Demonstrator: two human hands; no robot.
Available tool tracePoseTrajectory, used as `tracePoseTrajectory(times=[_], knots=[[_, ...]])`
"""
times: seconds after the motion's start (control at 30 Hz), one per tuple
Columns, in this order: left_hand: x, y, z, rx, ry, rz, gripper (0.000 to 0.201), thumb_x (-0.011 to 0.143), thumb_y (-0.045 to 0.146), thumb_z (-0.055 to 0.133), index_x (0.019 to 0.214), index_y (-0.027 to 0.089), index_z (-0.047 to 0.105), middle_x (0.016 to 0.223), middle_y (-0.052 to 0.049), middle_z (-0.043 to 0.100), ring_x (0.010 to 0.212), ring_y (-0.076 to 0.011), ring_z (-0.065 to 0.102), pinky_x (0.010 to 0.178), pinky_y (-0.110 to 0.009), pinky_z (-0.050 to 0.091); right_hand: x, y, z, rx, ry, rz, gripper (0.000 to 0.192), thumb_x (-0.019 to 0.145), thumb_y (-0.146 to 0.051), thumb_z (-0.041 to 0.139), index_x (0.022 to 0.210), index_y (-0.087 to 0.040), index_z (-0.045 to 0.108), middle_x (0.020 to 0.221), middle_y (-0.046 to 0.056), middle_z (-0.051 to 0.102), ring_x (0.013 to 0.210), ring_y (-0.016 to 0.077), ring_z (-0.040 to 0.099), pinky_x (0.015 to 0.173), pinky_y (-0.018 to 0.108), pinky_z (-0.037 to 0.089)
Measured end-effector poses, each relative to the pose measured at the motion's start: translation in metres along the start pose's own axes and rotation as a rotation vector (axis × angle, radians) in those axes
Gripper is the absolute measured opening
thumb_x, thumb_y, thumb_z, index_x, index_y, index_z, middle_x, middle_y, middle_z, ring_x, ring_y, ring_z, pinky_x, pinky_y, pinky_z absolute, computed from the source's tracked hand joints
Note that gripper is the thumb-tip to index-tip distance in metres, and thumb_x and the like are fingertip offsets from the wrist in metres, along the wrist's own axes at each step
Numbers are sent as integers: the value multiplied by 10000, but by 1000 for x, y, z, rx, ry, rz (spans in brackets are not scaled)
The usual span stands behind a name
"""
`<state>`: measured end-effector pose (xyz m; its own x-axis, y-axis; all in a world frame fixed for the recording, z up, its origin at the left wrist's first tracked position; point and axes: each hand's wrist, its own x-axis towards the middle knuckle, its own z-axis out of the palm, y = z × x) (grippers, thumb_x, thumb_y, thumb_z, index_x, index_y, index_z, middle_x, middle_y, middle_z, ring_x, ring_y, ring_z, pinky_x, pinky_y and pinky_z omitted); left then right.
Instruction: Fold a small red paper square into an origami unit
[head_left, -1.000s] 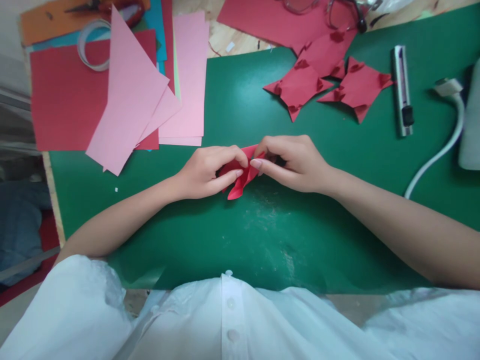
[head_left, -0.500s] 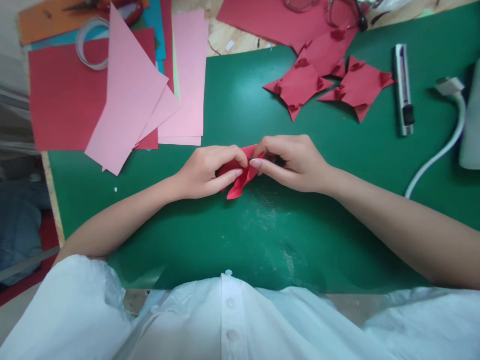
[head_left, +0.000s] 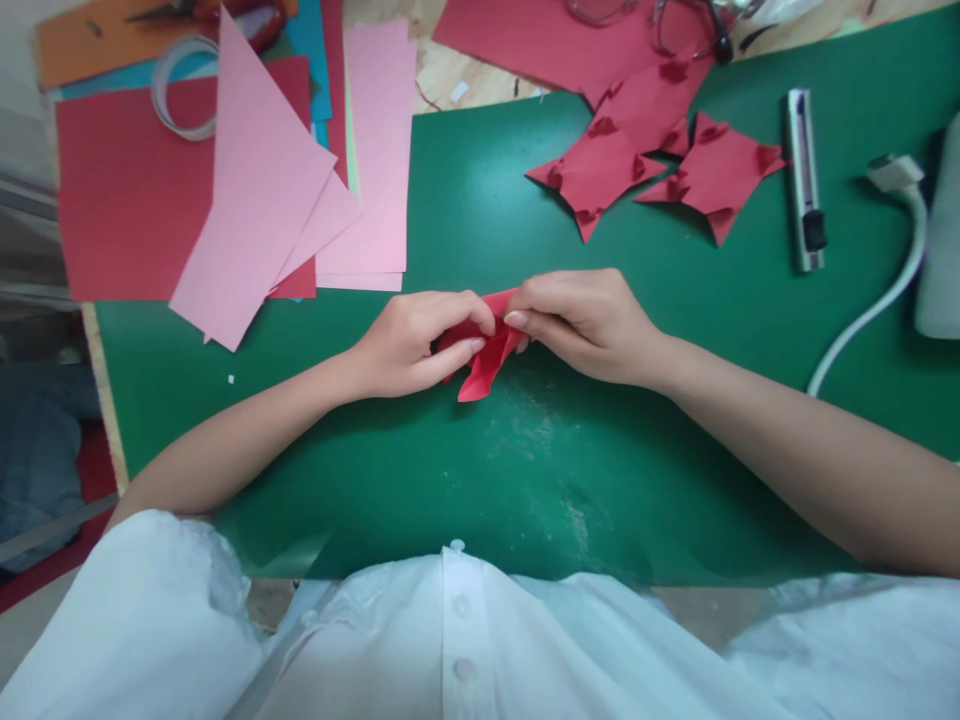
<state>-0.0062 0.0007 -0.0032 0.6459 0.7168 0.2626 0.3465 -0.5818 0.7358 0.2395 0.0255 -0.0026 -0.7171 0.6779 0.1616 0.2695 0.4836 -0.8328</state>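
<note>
Barely anything shifted since half a second back, just the right hand (head_left: 592,325) rolling its fingers a touch tighter over the red folded paper (head_left: 484,362). At the green mat's (head_left: 450,480) top left corner there's a pile of paper: a big red sheet (head_left: 120,200), a pink triangle (head_left: 251,190) lying across it, and a loop of white tape (head_left: 176,90) on top. Around the middle of the mat, the left hand (head_left: 409,345) pinches the red folded paper from its side, fingers curled and pressed together. The right hand pinches the other end, fingertips (head_left: 516,320) close together on the fold, and one corner of the paper sticks out below. Toward the top right edge sit red star-like folded pieces (head_left: 600,165), then a box cutter (head_left: 802,180), then a white cable (head_left: 889,290).
</note>
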Motion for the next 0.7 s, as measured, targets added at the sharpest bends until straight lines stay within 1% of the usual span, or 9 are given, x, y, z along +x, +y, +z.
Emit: tracePoseTrajectory(times=[0.07,0.17,0.27,0.4,0.53,0.63,0.7], knots=[[0,0,0,-4,10,9,112,998,216,581,1020,197,689,933,-12,790,770,-112,701,727,-224,506,0,1,0,3,6,10,388,1121,-486,449,864,-243,609,764,5,713,758,146,679,733,286,484],[0,-1,0,-5,16,29,104,991,200,589,1021,197,688,927,-7,788,768,-109,700,723,-221,505,-1,1,0,22,17,16,353,1114,-458,477,893,-239,644,775,-2,726,743,130,686,726,268,496],[0,-1,0,23,3,18,114,986,195,581,1018,196,690,916,-7,784,771,-112,707,727,-223,511,-1,0,1,32,34,19,313,1106,-422,498,925,-225,660,781,-11,739,696,108,673,687,248,486],[-1,-1,2,29,24,27,123,983,183,576,1023,197,691,904,-5,780,751,-109,703,715,-222,511,-1,-1,1,19,45,32,283,1090,-418,527,960,-218,677,797,-10,758,651,98,655,663,246,485],[-1,-1,1,13,36,45,111,975,172,594,1027,200,689,912,3,783,746,-101,698,708,-215,504,-1,-2,1,1,68,9,275,1091,-408,533,969,-212,683,785,-18,761,615,81,639,634,229,471],[-1,-2,-1,-3,28,35,101,1009,230,599,1038,202,692,901,5,779,728,-95,685,697,-211,496,-2,-1,2,-38,99,12,276,1090,-409,536,978,-210,690,776,-22,759,601,75,634,615,223,462],[0,-2,-1,-12,18,24,158,1034,341,616,1042,205,696,891,1,775,718,-99,684,686,-214,497,-3,-1,4,-79,128,25,290,1088,-431,543,973,-210,692,775,-22,755,591,73,618,607,225,457]])
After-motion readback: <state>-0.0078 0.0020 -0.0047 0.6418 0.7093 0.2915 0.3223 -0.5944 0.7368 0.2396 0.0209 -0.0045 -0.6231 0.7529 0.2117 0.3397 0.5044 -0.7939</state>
